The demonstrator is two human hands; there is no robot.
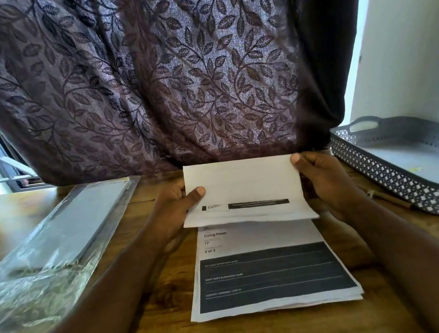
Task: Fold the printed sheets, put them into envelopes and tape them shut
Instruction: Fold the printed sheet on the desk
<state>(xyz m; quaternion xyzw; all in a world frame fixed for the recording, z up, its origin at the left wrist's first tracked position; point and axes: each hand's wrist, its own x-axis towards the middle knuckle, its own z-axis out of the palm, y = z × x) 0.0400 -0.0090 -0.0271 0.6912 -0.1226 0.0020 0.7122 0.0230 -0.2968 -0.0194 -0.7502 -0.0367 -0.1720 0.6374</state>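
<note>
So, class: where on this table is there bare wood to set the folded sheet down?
Bare table between the envelope pack and the stack of printed sheets, and at the near edge below the stack. Crowded toward the patterned tray, where the right forearm crosses.

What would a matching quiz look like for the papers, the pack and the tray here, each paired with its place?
Things:
1. folded sheet
2. stack of printed sheets
3. plastic-wrapped pack
4. lattice tray

Places:
a. at the far right
b. pinched between left hand and right hand
c. at the left
d. lying flat, nearest the person

Pairs: 1-b, 2-d, 3-c, 4-a
</note>
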